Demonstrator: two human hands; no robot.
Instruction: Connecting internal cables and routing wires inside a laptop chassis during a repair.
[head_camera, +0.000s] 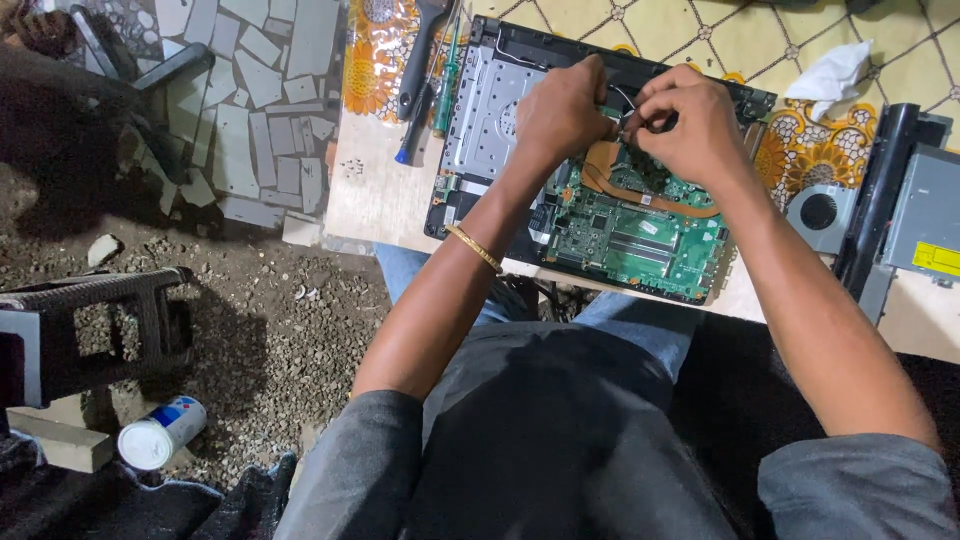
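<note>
I am pinching a thin wire at the top edge of the opened laptop, my right hand gripping it, my left hand closing beside, equally near.

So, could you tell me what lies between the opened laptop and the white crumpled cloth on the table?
In the head view, only bare floral tablecloth separates the opened laptop from the white crumpled cloth.

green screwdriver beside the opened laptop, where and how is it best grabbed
Probably by the green handle, coming from the person's left. The green screwdriver lies flat on the table, lengthwise away from the person, between the black brush and the opened laptop. Both hands, left and right, are over the board, so that side is open.
</note>
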